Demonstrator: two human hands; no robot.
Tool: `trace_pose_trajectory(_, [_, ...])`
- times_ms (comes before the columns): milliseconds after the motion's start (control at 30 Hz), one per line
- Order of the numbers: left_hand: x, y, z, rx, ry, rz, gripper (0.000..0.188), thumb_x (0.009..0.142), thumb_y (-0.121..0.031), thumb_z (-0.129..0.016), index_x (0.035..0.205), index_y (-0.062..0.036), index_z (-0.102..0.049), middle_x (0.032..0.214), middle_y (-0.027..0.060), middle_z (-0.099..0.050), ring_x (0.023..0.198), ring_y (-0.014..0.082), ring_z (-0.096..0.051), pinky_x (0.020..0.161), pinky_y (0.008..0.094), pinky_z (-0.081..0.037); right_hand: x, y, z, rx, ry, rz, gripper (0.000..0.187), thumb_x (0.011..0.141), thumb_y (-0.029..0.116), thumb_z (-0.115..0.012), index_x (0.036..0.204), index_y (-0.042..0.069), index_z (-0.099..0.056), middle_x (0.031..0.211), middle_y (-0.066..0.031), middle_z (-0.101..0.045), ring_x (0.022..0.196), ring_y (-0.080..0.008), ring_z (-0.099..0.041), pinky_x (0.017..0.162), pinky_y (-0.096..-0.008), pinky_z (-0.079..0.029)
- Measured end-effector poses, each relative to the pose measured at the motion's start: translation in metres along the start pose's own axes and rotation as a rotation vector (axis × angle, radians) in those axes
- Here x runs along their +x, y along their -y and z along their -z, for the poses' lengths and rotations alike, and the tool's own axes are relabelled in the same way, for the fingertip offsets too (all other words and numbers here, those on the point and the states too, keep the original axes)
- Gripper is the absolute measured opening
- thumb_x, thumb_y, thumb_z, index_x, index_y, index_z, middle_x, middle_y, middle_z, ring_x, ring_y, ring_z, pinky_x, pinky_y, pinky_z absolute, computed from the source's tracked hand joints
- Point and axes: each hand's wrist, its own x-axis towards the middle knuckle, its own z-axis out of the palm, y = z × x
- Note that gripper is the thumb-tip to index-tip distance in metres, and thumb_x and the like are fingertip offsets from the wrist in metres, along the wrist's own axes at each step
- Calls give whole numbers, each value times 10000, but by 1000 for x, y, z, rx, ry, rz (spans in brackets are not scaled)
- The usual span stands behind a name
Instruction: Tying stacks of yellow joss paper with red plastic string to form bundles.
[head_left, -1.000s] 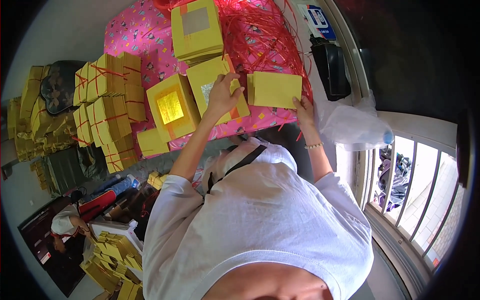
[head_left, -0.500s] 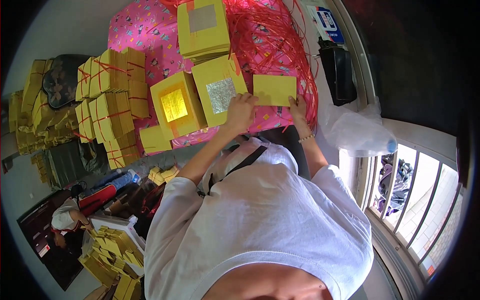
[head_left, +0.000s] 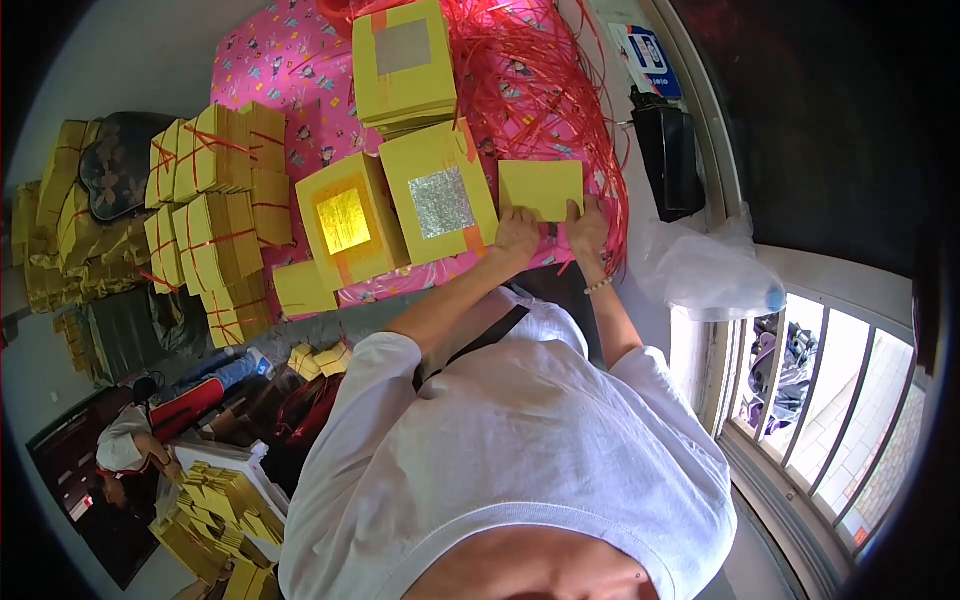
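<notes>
A plain yellow paper piece (head_left: 541, 188), perhaps a folded sheet or thin stack, lies on the pink patterned cover (head_left: 320, 120) in front of me. My left hand (head_left: 517, 236) has its fingers bent over the near left corner of this paper. At the near right corner, my right hand (head_left: 588, 228) pinches the edge, thumb on top. Just left of the paper stands a stack of yellow paper with a silver foil square (head_left: 440, 203). Beside it is another stack with a gold foil square (head_left: 344, 220). A third stack (head_left: 403, 50) with a dull silver square sits farther back.
Loose red plastic strings (head_left: 535, 90) spread over the far right of the table. Bundles of yellow paper tied with red string (head_left: 215, 240) are piled at left. A clear plastic bag (head_left: 715, 270) hangs near the barred window. Another person (head_left: 130, 440) works at lower left beside more yellow bundles.
My left hand has moved off the silver foil stack, right and nearer, onto the yellow paper's near left corner. My right hand has shifted slightly left and nearer along its edge.
</notes>
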Motion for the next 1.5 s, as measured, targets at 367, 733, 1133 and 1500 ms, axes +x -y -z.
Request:
trace_pose_trajectory(367, [-44,8,51,-491,-403,22,411,662,-91,-655,1065,-36,-595,1004,116,-556,962,287,-539,831,399,-401,9,16,28,6,-156,275,381,785,145,-662,1112,26,-507,1065,-216,-493,1028,-394,-480,904,-464,-397])
trace_pose_trajectory(733, [-131,81,34,-625,-426,383,432,650,-149,-764,1041,-100,-585,1046,88,-534,984,295,-504,837,411,-407,-23,98,47,238,442,788,362,725,137,-716,1053,76,-577,1037,-95,-545,1025,-288,-521,870,-383,-452])
trace_pose_trajectory(1133, [-136,95,23,-758,-482,317,331,637,-180,-780,929,-89,-652,1003,79,-595,947,288,-539,828,383,-457,-11,102,35,219,640,850,228,731,168,-718,926,67,-657,1043,-80,-598,984,-267,-561,844,-369,-469])
trace_pose_trajectory(1500, [-131,99,10,-1027,-541,407,145,679,-201,-762,778,-99,-731,898,64,-642,902,251,-564,806,348,-455,-9,110,35,252,601,774,124,791,167,-665,857,63,-683,958,-52,-608,906,-248,-577,777,-366,-478])
